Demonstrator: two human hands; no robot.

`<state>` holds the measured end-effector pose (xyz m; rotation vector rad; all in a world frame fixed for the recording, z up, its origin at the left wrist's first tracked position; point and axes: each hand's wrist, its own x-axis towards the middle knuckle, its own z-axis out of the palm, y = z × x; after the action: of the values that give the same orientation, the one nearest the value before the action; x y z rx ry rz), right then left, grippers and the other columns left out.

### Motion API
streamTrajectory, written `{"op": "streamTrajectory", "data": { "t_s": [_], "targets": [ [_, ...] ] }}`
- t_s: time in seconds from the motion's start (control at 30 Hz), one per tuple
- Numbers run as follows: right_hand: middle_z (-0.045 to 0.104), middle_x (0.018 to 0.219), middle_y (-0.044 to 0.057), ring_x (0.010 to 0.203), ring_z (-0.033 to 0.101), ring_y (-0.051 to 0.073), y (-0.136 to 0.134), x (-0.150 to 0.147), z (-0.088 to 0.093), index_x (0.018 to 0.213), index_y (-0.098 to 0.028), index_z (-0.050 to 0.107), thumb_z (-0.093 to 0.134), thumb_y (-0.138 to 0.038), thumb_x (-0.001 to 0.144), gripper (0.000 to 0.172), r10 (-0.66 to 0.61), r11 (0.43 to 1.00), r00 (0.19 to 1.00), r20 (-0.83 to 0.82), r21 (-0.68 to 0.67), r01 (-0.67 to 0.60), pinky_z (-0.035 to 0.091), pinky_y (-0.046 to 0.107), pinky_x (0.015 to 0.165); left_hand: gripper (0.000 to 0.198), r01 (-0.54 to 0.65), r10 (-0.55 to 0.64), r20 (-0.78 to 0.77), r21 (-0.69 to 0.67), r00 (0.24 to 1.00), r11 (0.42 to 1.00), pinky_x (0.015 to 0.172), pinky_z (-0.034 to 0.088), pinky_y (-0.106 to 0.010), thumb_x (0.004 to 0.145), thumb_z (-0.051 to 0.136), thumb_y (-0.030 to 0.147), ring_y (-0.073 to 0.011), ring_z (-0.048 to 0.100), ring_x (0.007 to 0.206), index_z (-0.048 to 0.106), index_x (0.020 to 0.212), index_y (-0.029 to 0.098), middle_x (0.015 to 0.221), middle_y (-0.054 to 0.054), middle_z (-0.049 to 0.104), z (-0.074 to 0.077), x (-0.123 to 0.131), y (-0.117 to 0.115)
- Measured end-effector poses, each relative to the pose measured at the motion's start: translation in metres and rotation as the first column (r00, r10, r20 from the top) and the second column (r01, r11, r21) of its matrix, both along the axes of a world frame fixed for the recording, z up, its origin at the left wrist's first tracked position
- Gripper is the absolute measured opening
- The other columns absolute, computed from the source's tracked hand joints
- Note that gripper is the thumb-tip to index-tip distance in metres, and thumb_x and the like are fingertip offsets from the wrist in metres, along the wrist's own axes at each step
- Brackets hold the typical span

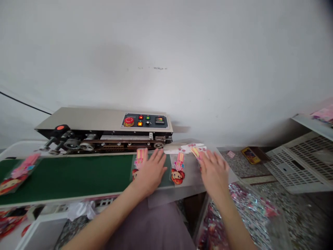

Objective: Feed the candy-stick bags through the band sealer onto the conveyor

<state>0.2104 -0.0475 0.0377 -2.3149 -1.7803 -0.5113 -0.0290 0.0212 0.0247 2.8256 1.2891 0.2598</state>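
Note:
My left hand (pixel 152 172) lies palm down over a clear packet (pixel 139 154) on the green belt (pixel 85 175), its fingers stretched out and covering part of the packet. Between my hands, another packet (pixel 178 173) with a red-haired cartoon figure and pink-and-yellow strips lies flat where the belt meets the grey board. My right hand (pixel 214 170), slightly blurred, has its fingers extended over a third packet (pixel 195 152) on the board, hiding most of it. The band sealing machine (pixel 104 118) stands just behind the belt, its lit control panel (pixel 145 121) facing me.
One more packet (pixel 18 175) rests at the belt's left end. Below right stands a bin (pixel 249 215) full of shiny packets. A white plastic crate (pixel 299 163) and an open carton (pixel 252 155) are on the speckled floor. The wall closes off the back.

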Motion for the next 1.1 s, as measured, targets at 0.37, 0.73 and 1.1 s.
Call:
{"op": "streamTrajectory", "data": {
  "t_s": [0.37,0.73,1.1],
  "targets": [
    [0.044,0.157,0.008,0.147,0.032,0.032,0.009,-0.038,-0.043,0.153,-0.026,0.042,0.036,-0.037,0.104,0.051,0.08,0.99,0.997,-0.022,-0.112,-0.081,0.015,0.058,0.119,0.055,0.117,-0.121,0.036,0.096,0.992,0.988,0.117,0.019,-0.071,0.106,0.027,0.044,-0.0296,0.023,0.153,0.036,0.155,0.02,0.166,-0.012,0.026,-0.038,0.037,-0.003],
    [0.05,0.152,0.014,0.143,0.038,0.036,0.007,-0.023,-0.012,0.145,-0.019,0.053,0.036,-0.041,0.104,0.049,0.02,0.999,0.998,-0.058,-0.029,-0.022,0.021,0.063,0.115,0.054,-0.076,0.076,-0.004,0.058,0.997,0.995,0.117,0.015,-0.072,0.104,0.036,0.046,-0.0357,0.034,0.148,0.045,0.151,0.022,0.162,-0.013,0.035,-0.027,-0.006,-0.006],
    [0.037,0.16,0.012,0.149,0.027,0.038,0.01,-0.03,-0.038,0.149,-0.017,0.048,0.034,-0.039,0.104,0.051,0.033,0.992,0.998,-0.056,-0.116,-0.039,0.021,0.067,0.116,0.058,0.159,-0.161,0.086,0.024,0.983,0.987,0.121,0.016,-0.064,0.106,0.026,0.05,-0.0288,0.028,0.151,0.04,0.153,0.021,0.162,-0.011,0.035,-0.022,0.044,-0.015]
  ]
}}
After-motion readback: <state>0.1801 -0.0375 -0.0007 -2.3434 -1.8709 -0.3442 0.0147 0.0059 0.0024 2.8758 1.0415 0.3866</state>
